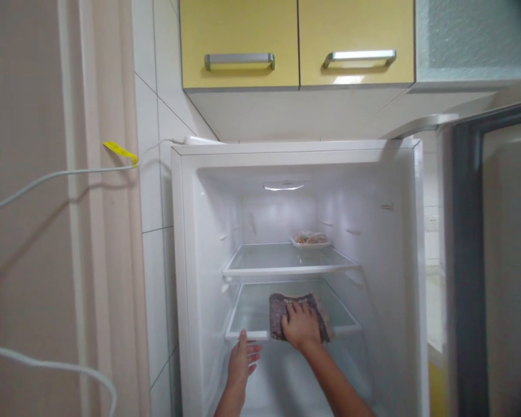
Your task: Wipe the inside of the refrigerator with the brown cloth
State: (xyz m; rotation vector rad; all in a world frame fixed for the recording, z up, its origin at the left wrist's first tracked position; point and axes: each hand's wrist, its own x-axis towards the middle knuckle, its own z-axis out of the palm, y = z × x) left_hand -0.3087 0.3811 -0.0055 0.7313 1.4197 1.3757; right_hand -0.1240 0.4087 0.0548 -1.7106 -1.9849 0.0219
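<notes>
Fingers [296, 309] of the right hand [303, 331] lie spread on the brown cloth [278, 317]; the left hand [239, 363] hovers open; hard pressing near the front could tip the lower shelf [250, 313]

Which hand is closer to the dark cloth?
Right. The right hand lies on top of the dark cloth; the left hand is apart from it, off to its left, near the lower shelf's front edge.

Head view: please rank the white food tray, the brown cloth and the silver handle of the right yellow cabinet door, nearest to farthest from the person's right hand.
1. Brown cloth: directly under the right hand, touching it.
2. White food tray: above the hand, on the upper shelf.
3. Silver handle: highest, outside the refrigerator.
</notes>
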